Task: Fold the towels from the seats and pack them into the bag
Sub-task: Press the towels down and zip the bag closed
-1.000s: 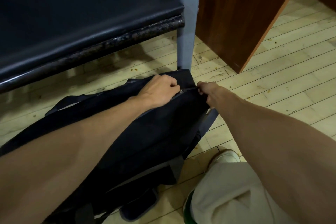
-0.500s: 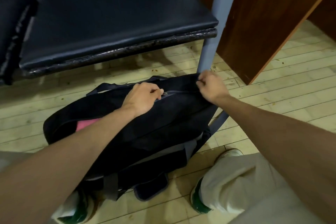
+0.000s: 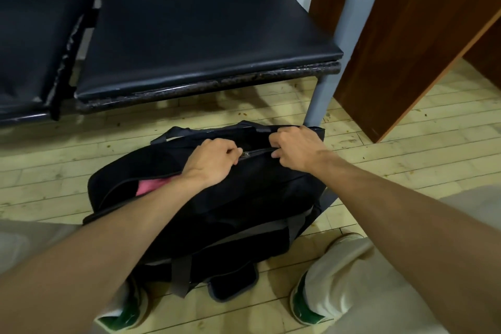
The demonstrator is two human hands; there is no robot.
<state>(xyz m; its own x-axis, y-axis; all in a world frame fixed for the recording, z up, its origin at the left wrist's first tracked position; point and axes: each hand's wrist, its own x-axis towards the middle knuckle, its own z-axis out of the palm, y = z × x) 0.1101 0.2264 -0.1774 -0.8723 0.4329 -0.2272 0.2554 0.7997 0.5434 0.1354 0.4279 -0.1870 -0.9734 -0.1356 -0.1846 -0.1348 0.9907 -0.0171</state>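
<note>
Two bare hands are set on the top of a black fabric bag [image 3: 217,214] that lies on the pale wooden floor [image 3: 406,160] at the centre of the frame, just in front of a black padded seat [image 3: 195,35]. The left hand [image 3: 214,163] is curled shut at the zip slider [image 3: 246,154], apparently pinching its pull, though the pull itself is hidden by the fingers. The right hand [image 3: 296,148] is closed on the bag's fabric at the zipped end, towards the grey metal seat leg [image 3: 322,92]. A pink towel [image 3: 150,187] is seen inside through the part of the mouth still open, at the left of the bag; no towel is seen on the seats.

Closing the zip is judged to be the step in hand. It would be done best if the fabric is kept taut by the right hand while the slider is drawn steadily toward the left of the frame, along the line of the teeth. The pink cloth should be pressed down clear of the track, since a snag there is the likely fault.
</note>
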